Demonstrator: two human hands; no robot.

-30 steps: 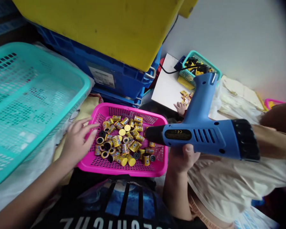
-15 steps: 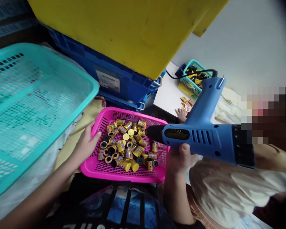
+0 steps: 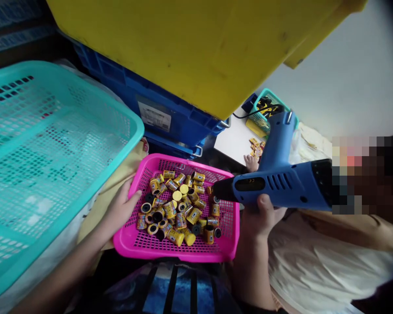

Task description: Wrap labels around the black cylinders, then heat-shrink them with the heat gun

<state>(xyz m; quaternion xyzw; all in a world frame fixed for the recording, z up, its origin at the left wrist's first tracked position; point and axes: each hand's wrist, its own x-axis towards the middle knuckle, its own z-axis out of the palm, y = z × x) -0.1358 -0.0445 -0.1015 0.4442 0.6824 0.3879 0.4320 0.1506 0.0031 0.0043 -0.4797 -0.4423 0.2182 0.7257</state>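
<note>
My left hand grips the left rim of a pink plastic basket, its thumb over the edge. Many small yellow printed cylinders lie jumbled in the basket, some upright, some on their sides, with a few black round pieces among them. My right hand is closed around the body of a blue heat gun, thumb on its near side; the other fingers are mostly hidden. The gun's black nozzle points left over the basket's right side, and its handle sticks up.
At left stands a large turquoise basket. Blue crates with a yellow bin above rise ahead. On a white table are a small turquoise basket and yellow pieces. Another person's hand is beside them.
The heat gun has tilted, its nozzle now lower and further right over the basket. The basket and surroundings sit slightly lower and further right in view. My left hand keeps its hold.
</note>
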